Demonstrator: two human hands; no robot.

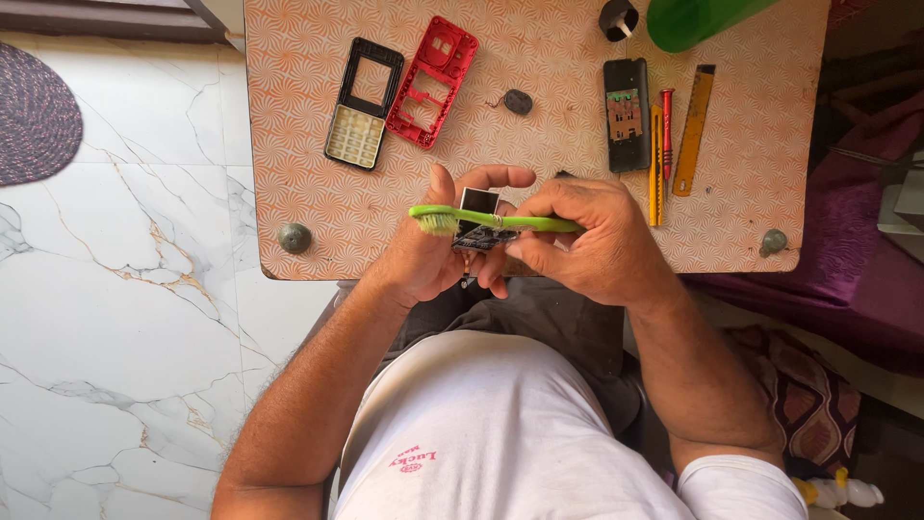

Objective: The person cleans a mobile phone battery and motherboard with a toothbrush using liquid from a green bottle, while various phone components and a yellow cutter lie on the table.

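Circuit board [481,234] of a small phone, dark with a pale screen square at its upper end, sits in the left hand [428,255] just above the near edge of the table [558,125], over the person's lap. From the head view, the left fingers curl up around the board from below, the thumb standing up along its left side and the index finger bent over its top, so the hand is closed on it. A green toothbrush [491,220] lies crosswise over the board, its bristled head pointing left and resting against the left thumb. The right hand [587,241] grips the brush handle, fingers folded tightly round it with the thumb pressing near the board.

Further back on the orange patterned tabletop lie a black front frame with keypad [364,104] and, just beside it, a red inner shell [433,82], both tilted. A small dark round part [518,101] sits near the middle. To the right lie a black back half of the phone [627,114], a red screwdriver [665,130], a yellow-handled tool [655,166] and an orange ruler [695,130], side by side. A green bottle [703,19] lies at the far edge
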